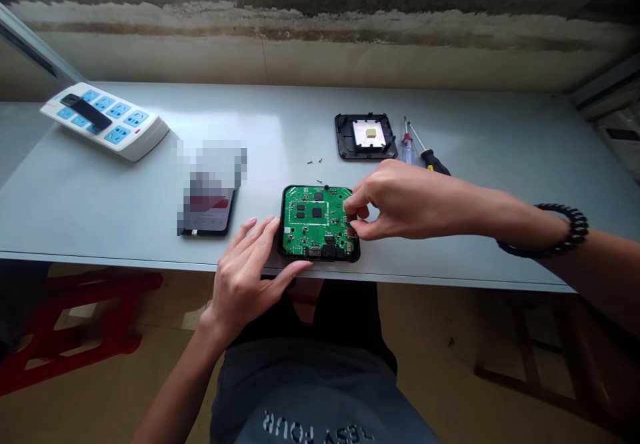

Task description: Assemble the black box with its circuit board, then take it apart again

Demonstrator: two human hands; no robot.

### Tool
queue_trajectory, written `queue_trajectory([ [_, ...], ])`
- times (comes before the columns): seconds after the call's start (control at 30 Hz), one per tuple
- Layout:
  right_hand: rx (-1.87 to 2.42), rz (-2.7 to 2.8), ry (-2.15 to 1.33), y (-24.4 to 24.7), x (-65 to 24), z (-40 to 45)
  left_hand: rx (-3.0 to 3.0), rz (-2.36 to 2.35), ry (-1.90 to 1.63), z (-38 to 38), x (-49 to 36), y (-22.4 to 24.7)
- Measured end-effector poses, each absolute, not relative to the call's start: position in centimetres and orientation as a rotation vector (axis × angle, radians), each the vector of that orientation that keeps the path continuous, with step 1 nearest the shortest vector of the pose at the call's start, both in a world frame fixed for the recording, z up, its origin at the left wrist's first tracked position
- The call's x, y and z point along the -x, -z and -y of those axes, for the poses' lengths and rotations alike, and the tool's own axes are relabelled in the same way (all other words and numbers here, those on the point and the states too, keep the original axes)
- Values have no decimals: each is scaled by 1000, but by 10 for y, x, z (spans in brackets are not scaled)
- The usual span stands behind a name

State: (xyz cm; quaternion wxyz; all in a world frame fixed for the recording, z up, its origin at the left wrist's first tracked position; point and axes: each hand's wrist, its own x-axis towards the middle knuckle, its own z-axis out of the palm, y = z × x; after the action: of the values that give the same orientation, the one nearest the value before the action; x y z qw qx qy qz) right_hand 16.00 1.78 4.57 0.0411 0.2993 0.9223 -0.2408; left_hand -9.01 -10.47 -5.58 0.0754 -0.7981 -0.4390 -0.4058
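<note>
Head cam view: the green circuit board (313, 231) sits in its black case (282, 247) around the middle of the worktop (125, 211), right by the near edge. The left hand (253, 264) is kinda spread, fingers at the case's left side and thumb along the near side. The right hand (375, 204) has thumb and fingertips bunched at the board's right edge, but honestly can't tell if they're pinching anything. Three tiny screws (321, 161) lie just past the far side. Further back and right there's a black cover (347, 143), inside facing up, with two screwdrivers (409, 151) beside it. Off left: a partly pixelated phone (207, 223), then a white power strip (145, 136) with a dark stick-shaped thing (86, 112) on top.
</note>
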Motion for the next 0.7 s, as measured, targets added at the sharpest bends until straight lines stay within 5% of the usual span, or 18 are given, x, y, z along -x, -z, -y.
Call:
queue_trajectory([
  [0.7, -897, -2827, 769, -46, -160, -18, 2393, 1317, 1217, 105, 90, 58],
])
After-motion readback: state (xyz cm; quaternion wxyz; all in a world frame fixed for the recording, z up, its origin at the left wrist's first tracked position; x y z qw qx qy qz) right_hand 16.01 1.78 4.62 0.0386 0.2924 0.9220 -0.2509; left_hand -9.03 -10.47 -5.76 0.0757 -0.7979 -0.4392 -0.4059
